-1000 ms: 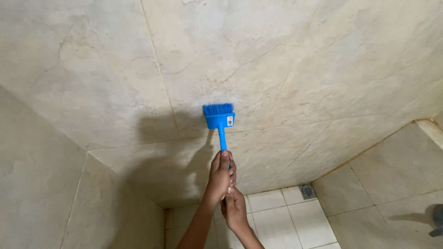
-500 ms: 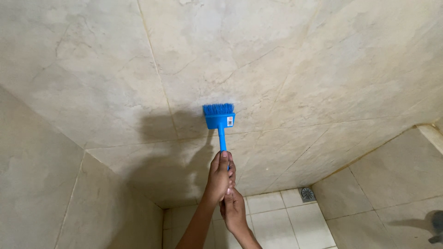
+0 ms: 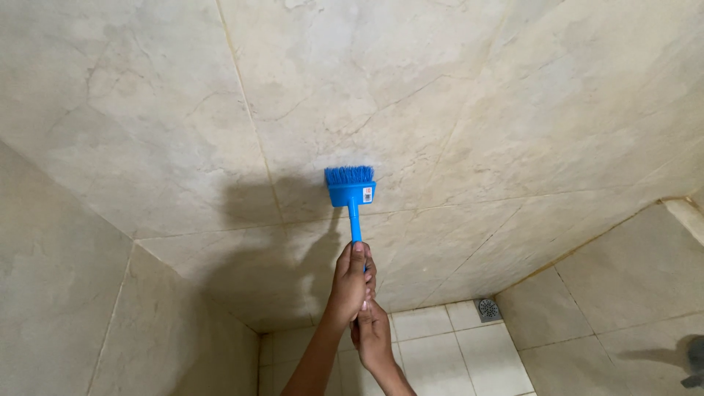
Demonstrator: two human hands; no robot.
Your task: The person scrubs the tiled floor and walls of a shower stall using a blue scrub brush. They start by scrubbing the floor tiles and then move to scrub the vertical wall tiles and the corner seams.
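Two hands share one blue brush (image 3: 350, 192), stacked on its handle. Going left to right: a beige tiled side wall (image 3: 66, 293) meets the large marble-look wall (image 3: 477, 110) at a corner. The left hand (image 3: 350, 282) sits higher, fingers wrapped tight around the handle; the right hand (image 3: 372, 334) grips just below it, also curled closed. The brush head lies straight above both hands, long axis upright, bristles pressed to the wall near a grout line (image 3: 249, 117). Open tile spreads on every side. Far right, a floor drain (image 3: 488, 309) sits in the floor tiles.
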